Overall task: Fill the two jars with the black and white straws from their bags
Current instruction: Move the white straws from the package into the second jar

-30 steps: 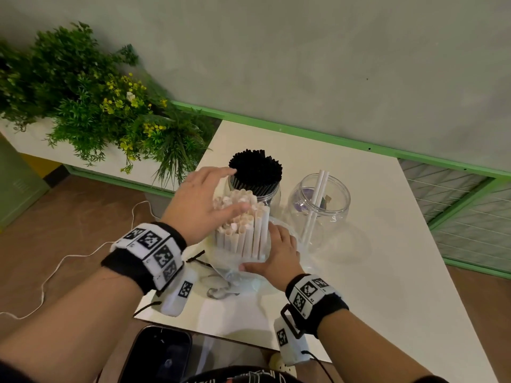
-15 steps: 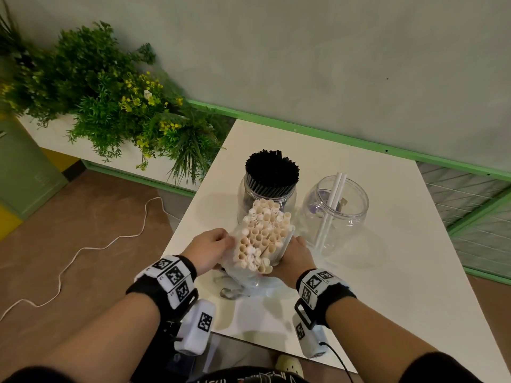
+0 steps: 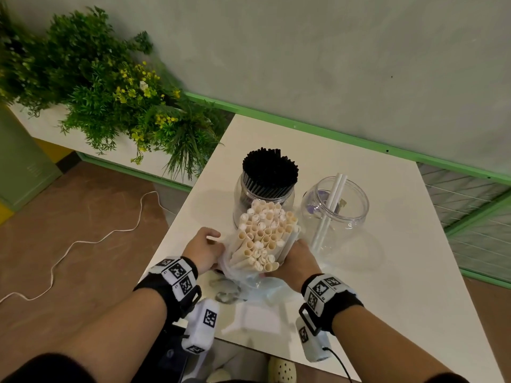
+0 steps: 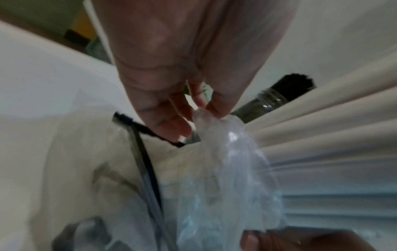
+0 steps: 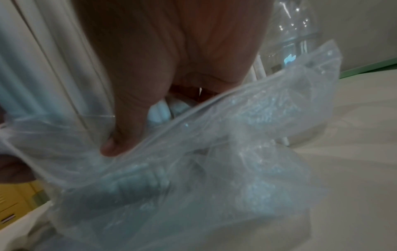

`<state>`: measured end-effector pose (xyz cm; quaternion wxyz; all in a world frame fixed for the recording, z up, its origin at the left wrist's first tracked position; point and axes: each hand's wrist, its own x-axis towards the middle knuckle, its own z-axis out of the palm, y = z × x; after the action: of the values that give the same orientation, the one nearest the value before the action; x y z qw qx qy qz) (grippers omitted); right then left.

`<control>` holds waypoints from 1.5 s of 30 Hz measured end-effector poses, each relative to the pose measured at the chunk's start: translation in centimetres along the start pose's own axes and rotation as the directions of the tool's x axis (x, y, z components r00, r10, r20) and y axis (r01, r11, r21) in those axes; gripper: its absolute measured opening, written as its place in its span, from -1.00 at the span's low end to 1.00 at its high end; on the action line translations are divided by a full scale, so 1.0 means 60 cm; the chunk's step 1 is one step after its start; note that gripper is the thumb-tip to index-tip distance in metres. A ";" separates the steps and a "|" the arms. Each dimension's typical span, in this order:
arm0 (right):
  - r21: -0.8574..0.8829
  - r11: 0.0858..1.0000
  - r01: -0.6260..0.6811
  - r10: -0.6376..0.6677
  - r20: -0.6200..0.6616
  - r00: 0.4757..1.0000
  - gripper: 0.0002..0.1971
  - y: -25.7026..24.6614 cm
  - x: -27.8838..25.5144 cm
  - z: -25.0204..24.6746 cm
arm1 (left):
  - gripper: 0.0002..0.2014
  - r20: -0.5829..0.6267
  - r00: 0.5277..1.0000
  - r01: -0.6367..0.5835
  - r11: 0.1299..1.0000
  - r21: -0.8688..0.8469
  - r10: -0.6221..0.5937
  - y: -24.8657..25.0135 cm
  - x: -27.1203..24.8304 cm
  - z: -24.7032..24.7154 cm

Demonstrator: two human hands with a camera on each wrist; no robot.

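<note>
A bundle of white straws (image 3: 262, 236) stands tilted in a clear plastic bag (image 3: 249, 283) near the table's front. My left hand (image 3: 206, 251) pinches the bag's edge (image 4: 204, 115) on the bundle's left. My right hand (image 3: 297, 258) grips the bag and the bundle from the right, its thumb (image 5: 120, 139) on the plastic (image 5: 214, 152). Behind stands a jar (image 3: 264, 194) packed with black straws (image 3: 269, 167). To its right, a clear jar (image 3: 336, 214) holds two white straws (image 3: 330, 205).
The white table (image 3: 373, 286) has bare room to the right. A black tie (image 4: 141, 149) lies on it by my left hand. A planter of green plants (image 3: 110, 89) stands to the left. A white cable (image 3: 83, 244) runs across the floor.
My left hand came off the straw tops and dropped to the bag's left side. The bundle has tilted toward me, both hands now low on the bag.
</note>
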<state>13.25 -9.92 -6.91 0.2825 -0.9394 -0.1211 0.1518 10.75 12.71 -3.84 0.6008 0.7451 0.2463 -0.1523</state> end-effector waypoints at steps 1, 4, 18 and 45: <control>-0.019 1.000 -0.007 0.007 0.005 1.000 -0.29 0.000 0.001 -0.006 | -0.81 -0.031 0.996 -0.084 0.991 0.106 0.088 0.006 -0.001 -0.004; -0.024 0.999 -0.032 0.032 0.013 0.999 -0.38 0.003 0.003 -0.017 | -0.59 -0.040 0.914 -0.381 0.886 0.264 0.405 0.035 -0.034 -0.016; -0.140 0.988 0.072 -0.100 -0.207 0.973 -0.33 -0.012 -0.013 -0.012 | -0.37 0.121 0.826 -0.564 0.799 0.210 0.551 0.027 -0.073 0.026; -0.430 0.901 -0.062 0.054 -0.031 0.998 -0.06 0.019 -0.001 0.023 | -0.55 0.602 0.512 -0.740 -0.042 0.672 0.613 0.172 -0.074 0.046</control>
<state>12.87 -10.18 -8.63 0.0647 -0.9832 -0.1210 0.1208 12.93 7.59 6.30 0.1090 0.9436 -0.3123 0.0146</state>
